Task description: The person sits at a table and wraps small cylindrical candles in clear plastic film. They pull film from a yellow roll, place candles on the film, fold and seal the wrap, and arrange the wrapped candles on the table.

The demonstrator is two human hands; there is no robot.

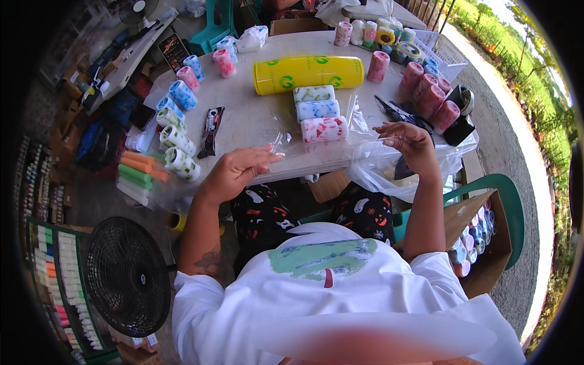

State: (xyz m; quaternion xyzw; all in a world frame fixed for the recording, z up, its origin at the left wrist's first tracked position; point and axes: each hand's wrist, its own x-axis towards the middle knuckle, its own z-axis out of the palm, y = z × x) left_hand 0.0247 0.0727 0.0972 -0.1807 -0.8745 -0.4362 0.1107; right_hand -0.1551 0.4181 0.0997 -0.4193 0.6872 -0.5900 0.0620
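Three patterned cylindrical candles lie on their sides in a row on a sheet of clear plastic film [359, 115]: a green-and-white candle [314, 93], a blue-and-white candle [317, 109] and, nearest me, a red-and-white candle [325, 129]. Behind them is a yellow roll of plastic wrap [308, 75], lying crosswise. At the near table edge, left of the candles, my left hand [238, 170] has its thumb and fingers closed at the film. To their right, my right hand [411, 145] pinches the film's other side. The film's transparency makes its exact edges hard to see.
More candles line the table's left side [182, 94] and right side [431, 100]. A dark wrapper [211, 131] lies left of the film. Orange and green cylinders [137, 170] sit at the left edge. A black fan [128, 277] stands lower left, a box of candles [477, 243] lower right.
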